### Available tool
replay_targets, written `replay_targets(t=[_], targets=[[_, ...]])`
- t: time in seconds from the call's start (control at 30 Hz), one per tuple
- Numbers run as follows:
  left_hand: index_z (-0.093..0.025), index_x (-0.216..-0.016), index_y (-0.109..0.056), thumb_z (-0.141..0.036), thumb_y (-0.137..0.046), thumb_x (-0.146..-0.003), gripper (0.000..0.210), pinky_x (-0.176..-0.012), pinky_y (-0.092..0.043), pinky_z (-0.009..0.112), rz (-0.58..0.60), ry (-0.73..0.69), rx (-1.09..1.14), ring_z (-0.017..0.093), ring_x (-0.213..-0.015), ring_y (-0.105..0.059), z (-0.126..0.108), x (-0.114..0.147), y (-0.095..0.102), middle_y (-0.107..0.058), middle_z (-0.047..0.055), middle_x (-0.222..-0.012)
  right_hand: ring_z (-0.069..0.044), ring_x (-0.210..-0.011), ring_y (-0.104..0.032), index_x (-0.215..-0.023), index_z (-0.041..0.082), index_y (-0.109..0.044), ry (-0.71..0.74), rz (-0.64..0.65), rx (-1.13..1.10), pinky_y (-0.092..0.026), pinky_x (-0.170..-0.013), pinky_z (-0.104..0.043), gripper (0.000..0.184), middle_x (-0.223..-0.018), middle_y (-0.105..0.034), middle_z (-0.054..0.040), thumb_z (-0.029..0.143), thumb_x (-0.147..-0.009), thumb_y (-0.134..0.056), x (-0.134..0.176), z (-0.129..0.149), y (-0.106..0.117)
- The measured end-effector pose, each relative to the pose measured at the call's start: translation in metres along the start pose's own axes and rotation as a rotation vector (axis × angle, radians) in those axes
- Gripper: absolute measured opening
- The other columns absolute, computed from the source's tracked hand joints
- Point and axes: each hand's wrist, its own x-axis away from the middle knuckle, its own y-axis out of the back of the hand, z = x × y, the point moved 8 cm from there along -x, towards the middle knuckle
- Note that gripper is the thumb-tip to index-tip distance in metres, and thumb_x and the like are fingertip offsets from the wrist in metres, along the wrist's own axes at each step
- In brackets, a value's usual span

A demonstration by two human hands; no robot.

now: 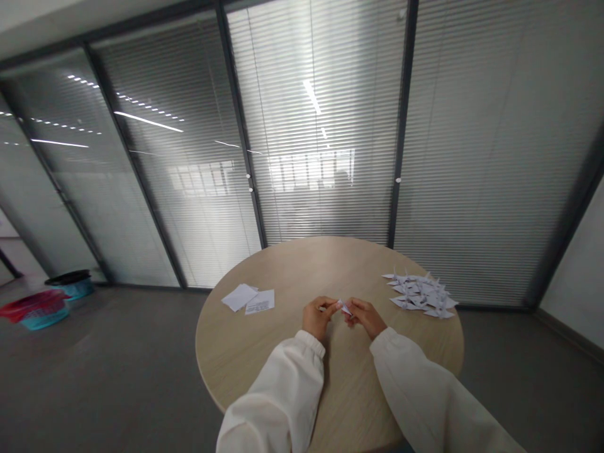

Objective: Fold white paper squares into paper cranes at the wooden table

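My left hand (319, 316) and my right hand (363, 316) are close together over the middle of the round table (264, 352). Between their fingertips is a small piece of folded white paper (345, 307), pinched from both sides. Fingers cover most of it, so its exact shape is hard to make out. To the right lies a heap of folded paper cranes (419, 294) with pointed tips. Over on the left are some flat paper sheets (240, 296), and one printed sheet (260, 302) lies beside them.
Behind the table stands a glass partition with blinds (325, 207). On the floor at far left are a blue bin with a red liner (42, 311) and another with a black liner (75, 286). A white wall (573, 270) is at the right.
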Motion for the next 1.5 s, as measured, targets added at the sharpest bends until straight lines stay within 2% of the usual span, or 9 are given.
replay_targets(t=[0.23, 0.4, 0.53, 0.8, 0.97, 1.07, 1.23, 1.37, 1.5], targets=[[-0.014, -0.068, -0.066, -0.041, -0.062, -0.063, 0.028, -0.043, -0.041, 0.018, 0.083, -0.001, 0.024, 0.012, -0.060, -0.050, -0.004, 0.002, -0.007, -0.060, 0.003, -0.064, -0.014, -0.064, -0.058, -0.091, 0.021, -0.051, 0.087, -0.047, -0.019, -0.047, -0.055, -0.026, 0.037, -0.073, -0.062, -0.0002, 0.043, -0.064, -0.063, 0.005, 0.018, 0.002], [-0.014, -0.068, -0.063, -0.042, -0.058, -0.066, 0.028, -0.040, -0.041, 0.017, 0.080, -0.014, 0.010, 0.013, -0.060, -0.050, 0.000, 0.001, -0.008, -0.056, 0.002, -0.062, -0.015, -0.065, -0.058, -0.074, 0.019, -0.053, 0.128, -0.062, -0.002, -0.048, -0.060, -0.027, 0.026, -0.070, -0.061, -0.0005, 0.041, -0.065, -0.063, 0.006, 0.024, 0.001], [-0.015, -0.070, -0.060, -0.040, -0.056, -0.067, 0.026, -0.039, -0.041, 0.016, 0.059, -0.025, -0.011, 0.013, -0.063, -0.050, 0.004, 0.000, -0.007, -0.054, 0.002, -0.063, -0.015, -0.067, -0.058, -0.075, 0.017, -0.056, 0.118, -0.069, 0.014, -0.047, -0.060, -0.027, 0.028, -0.071, -0.063, -0.0020, 0.042, -0.064, -0.064, 0.007, 0.026, -0.001], [-0.016, -0.073, -0.058, -0.041, -0.053, -0.070, 0.026, -0.039, -0.041, 0.015, 0.076, -0.048, -0.018, 0.014, -0.068, -0.050, 0.005, 0.002, -0.011, -0.052, 0.001, -0.066, -0.018, -0.069, -0.060, -0.069, 0.017, -0.062, 0.126, -0.182, 0.173, -0.046, -0.067, -0.030, 0.029, -0.071, -0.066, -0.0037, 0.044, -0.059, -0.067, 0.009, 0.029, 0.011], [-0.017, -0.076, -0.056, -0.043, -0.050, -0.072, 0.027, -0.039, -0.040, 0.015, 0.123, -0.047, -0.059, 0.014, -0.069, -0.051, 0.004, 0.004, -0.016, -0.053, 0.001, -0.068, -0.018, -0.067, -0.060, -0.081, 0.017, -0.060, 0.162, -0.187, 0.119, -0.047, -0.065, -0.030, 0.033, -0.071, -0.066, -0.0041, 0.041, -0.059, -0.069, 0.006, 0.028, 0.015], [-0.016, -0.074, -0.055, -0.044, -0.046, -0.075, 0.029, -0.041, -0.040, 0.016, 0.134, -0.057, -0.109, 0.013, -0.066, -0.051, 0.004, 0.005, -0.017, -0.053, 0.001, -0.067, -0.017, -0.064, -0.059, -0.077, 0.017, -0.058, 0.156, -0.198, 0.126, -0.047, -0.064, -0.029, 0.033, -0.068, -0.065, -0.0030, 0.041, -0.057, -0.070, 0.006, 0.026, 0.014], [-0.017, -0.069, -0.054, -0.043, -0.044, -0.077, 0.029, -0.049, -0.040, 0.019, 0.135, -0.133, -0.212, 0.011, -0.061, -0.049, 0.002, 0.005, -0.015, -0.052, -0.001, -0.063, -0.015, -0.060, -0.058, -0.075, 0.017, -0.055, 0.126, -0.159, 0.110, -0.046, -0.060, -0.028, 0.033, -0.064, -0.064, -0.0013, 0.040, -0.056, -0.071, 0.007, 0.023, 0.009], [-0.018, -0.069, -0.053, -0.040, -0.041, -0.079, 0.028, -0.051, -0.040, 0.020, 0.144, -0.168, -0.226, 0.011, -0.059, -0.048, 0.000, 0.005, -0.015, -0.051, -0.001, -0.065, -0.016, -0.061, -0.059, -0.084, 0.017, -0.056, 0.092, -0.107, 0.084, -0.046, -0.059, -0.028, 0.038, -0.067, -0.066, -0.0019, 0.040, -0.057, -0.070, 0.006, 0.019, 0.005], [-0.018, -0.070, -0.053, -0.038, -0.041, -0.080, 0.025, -0.052, -0.040, 0.020, 0.087, -0.192, -0.202, 0.012, -0.063, -0.049, -0.006, 0.004, -0.009, -0.050, 0.000, -0.068, -0.016, -0.063, -0.060, -0.085, 0.017, -0.058, 0.040, -0.039, 0.077, -0.046, -0.058, -0.027, 0.039, -0.069, -0.066, -0.0025, 0.043, -0.058, -0.068, 0.003, 0.010, -0.001]])
